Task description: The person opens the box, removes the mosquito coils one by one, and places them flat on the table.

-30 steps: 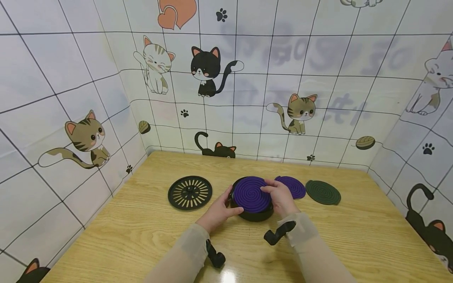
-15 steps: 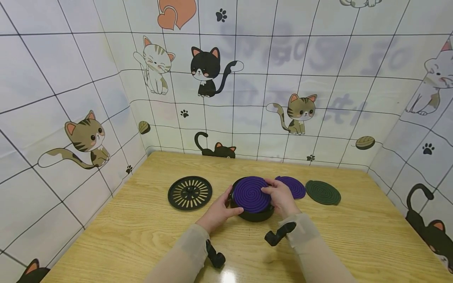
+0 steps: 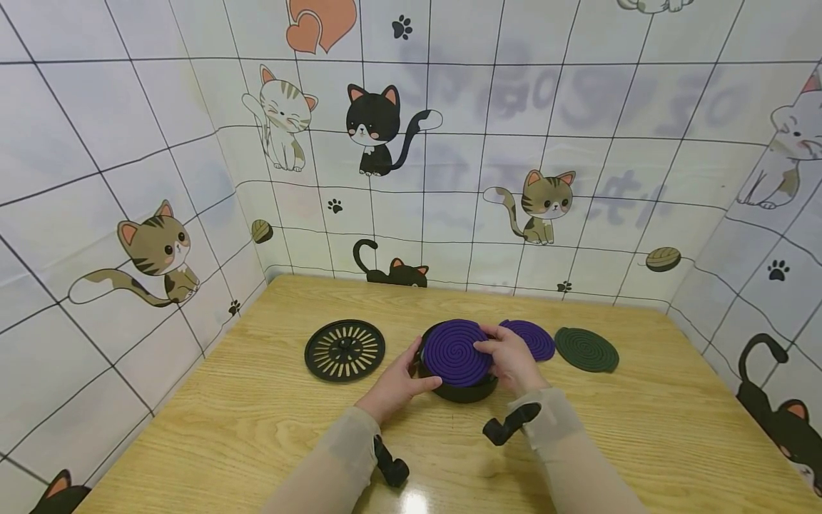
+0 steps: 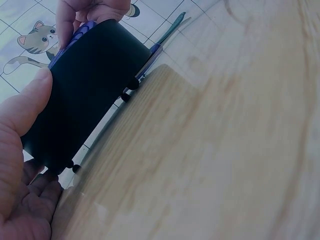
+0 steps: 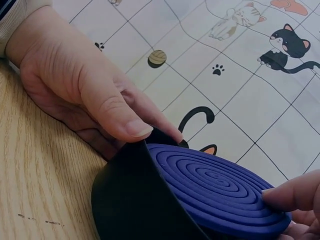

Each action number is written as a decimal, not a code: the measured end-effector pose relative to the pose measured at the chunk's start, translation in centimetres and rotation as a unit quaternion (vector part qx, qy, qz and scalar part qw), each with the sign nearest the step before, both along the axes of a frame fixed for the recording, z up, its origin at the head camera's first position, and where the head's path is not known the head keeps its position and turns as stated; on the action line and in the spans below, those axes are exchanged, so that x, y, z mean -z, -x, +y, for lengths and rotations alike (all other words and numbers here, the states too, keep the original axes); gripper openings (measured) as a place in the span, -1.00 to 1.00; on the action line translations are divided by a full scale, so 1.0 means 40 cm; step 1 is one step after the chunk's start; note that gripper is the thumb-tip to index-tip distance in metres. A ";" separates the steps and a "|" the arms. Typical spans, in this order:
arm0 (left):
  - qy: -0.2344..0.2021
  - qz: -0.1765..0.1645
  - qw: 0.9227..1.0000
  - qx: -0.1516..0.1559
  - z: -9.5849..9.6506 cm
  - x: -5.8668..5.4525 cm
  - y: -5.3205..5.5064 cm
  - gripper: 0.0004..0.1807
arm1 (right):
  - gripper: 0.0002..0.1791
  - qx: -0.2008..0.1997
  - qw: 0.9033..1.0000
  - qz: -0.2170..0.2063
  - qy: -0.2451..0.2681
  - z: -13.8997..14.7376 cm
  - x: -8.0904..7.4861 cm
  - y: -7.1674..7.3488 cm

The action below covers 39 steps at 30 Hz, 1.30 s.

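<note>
A round black mosquito coil holder with small feet stands mid-table. My left hand grips its left side, the thumb at the front rim and the fingers around the far side. Over the holder's mouth lies a purple mosquito coil, whose right edge my right hand pinches between thumb and fingers. In the right wrist view that purple coil is slightly tilted, its near edge just inside the rim. The holder's wall fills much of the left wrist view. The coil hides the holder's inside.
Left of the holder lies its black slotted lid. A second purple coil, partly behind my right hand, and a dark green coil lie to the right. Behind the wooden table rises a tiled, cat-printed wall.
Almost nothing differs. My right wrist has shifted very slightly; both hands keep their hold on the holder and the purple coil.
</note>
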<state>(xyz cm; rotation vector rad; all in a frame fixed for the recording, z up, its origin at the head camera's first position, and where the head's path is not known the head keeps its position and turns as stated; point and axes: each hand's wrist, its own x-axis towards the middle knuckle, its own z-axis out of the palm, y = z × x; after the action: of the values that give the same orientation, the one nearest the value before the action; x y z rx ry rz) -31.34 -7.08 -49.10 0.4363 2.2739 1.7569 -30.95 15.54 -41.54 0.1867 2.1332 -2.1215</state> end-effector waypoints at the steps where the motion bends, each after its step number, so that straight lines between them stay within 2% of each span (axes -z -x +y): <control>1: 0.001 0.000 1.000 0.000 0.000 -0.001 -0.001 0.16 | -0.41 -0.005 1.000 -0.002 0.003 0.001 0.000 0.001; 7: -0.002 0.001 1.000 -0.002 0.002 -0.003 -0.002 0.12 | -0.36 -0.024 1.000 -0.005 0.010 0.005 0.004 0.004; 19: -0.016 0.001 1.000 0.004 0.005 -0.014 -0.013 0.11 | -0.32 -0.032 0.999 0.003 0.000 0.008 0.010 0.000; 39: -0.011 0.004 1.000 0.000 0.005 -0.009 -0.009 0.11 | -0.31 0.006 0.999 0.005 0.050 0.005 0.011 -0.003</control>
<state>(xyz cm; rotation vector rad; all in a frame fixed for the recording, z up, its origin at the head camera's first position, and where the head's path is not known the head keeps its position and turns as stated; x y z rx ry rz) -30.98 -6.88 -48.73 0.4490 2.2626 1.7837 -30.82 15.74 -41.97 0.1796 2.0302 -2.2332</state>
